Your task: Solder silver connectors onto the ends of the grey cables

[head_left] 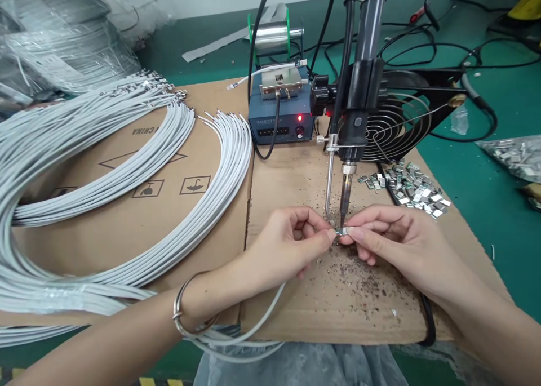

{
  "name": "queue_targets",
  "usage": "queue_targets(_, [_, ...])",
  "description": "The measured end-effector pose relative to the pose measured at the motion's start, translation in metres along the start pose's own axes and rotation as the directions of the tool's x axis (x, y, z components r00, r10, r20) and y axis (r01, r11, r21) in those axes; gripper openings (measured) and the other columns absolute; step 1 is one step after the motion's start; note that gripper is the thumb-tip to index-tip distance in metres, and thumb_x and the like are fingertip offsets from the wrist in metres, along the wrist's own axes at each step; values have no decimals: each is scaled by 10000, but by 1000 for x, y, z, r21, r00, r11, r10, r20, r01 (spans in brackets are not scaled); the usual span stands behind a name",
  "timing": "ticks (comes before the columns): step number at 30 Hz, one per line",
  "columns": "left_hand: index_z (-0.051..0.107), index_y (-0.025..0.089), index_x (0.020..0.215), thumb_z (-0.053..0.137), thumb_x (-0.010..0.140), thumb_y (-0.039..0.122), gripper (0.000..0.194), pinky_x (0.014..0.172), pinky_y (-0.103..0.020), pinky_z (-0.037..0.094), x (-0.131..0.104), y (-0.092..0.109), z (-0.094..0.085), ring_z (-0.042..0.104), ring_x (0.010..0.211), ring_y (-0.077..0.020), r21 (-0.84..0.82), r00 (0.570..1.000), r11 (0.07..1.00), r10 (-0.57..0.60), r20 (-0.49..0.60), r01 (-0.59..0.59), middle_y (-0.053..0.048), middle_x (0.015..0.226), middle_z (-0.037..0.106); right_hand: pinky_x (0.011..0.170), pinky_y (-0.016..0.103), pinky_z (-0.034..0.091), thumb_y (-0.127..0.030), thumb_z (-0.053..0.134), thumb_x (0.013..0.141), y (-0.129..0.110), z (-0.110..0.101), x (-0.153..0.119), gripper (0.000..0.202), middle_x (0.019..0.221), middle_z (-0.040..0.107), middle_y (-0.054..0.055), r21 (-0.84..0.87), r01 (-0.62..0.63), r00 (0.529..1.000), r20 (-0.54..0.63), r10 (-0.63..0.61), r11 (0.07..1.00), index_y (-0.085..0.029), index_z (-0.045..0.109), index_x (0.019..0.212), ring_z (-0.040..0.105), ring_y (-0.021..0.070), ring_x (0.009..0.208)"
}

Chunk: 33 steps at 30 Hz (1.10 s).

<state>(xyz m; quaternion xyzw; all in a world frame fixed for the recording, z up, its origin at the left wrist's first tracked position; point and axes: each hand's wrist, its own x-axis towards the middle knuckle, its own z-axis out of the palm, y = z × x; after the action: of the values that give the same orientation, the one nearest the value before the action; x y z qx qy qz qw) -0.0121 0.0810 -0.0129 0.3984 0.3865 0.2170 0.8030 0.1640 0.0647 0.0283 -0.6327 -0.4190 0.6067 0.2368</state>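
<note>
My left hand [298, 239] pinches the end of a white cable [270, 310], whose length runs down from under the palm toward the front edge. Opposite it, my right hand [393, 236] grips a small metal connector [345, 231] between thumb and forefinger. Both sets of fingertips nearly meet right below the tip of a mounted soldering iron [345, 191]. A thin metal solder feed tube [329, 183] comes down beside the iron and ends close to the left fingers. The exact joint between cable and connector is mostly hidden by my fingers.
Bundles of white cables [207, 205] lie coiled on cardboard at left. A blue controller box [279, 118] with a solder spool [271, 36] behind it stands at the back. A black fan [393, 121] sits right of the iron, near a pile of loose connectors [416, 189].
</note>
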Motion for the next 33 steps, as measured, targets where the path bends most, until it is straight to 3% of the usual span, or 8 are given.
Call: queue_targets(33, [562, 133, 741, 617, 767, 299, 177, 341, -127, 323, 1, -2, -4, 388, 371, -52, 60, 999, 998, 27, 21, -28, 40, 493, 431, 419, 132, 453, -239, 682, 701, -3, 3, 3, 108, 640, 655, 59, -59, 3, 1000, -27, -5, 998, -144, 645, 738, 534, 80, 456])
